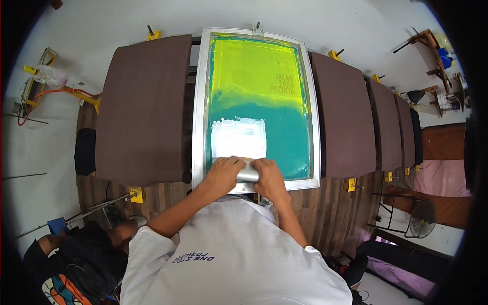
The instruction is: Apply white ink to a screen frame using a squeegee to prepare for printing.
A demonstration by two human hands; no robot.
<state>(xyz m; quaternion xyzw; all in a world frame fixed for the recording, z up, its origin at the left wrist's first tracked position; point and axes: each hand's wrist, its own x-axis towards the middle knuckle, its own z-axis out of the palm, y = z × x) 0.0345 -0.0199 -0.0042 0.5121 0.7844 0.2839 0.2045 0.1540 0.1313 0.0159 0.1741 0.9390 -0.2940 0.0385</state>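
Observation:
Both of my hands grip a squeegee (248, 175) with a silvery body, at the near end of a screen-printing frame (200, 112). My left hand (222, 173) closes over its left part, and my right hand (269, 178) wraps its right end. Just beyond the squeegee lies a thick patch of white ink (239, 137) on the mesh. The mesh (287, 134) is teal in its near half and yellow-green in its far half, where faint lettering shows. My fingers and the squeegee hide the blade's edge.
A brown-covered board (142, 107) stands left of the frame, and another brown board (343, 117) heads a row to the right. Yellow clamps (136, 194) jut from the boards' ends. A person (76, 259) sits at lower left; a fan (422, 218) stands at right.

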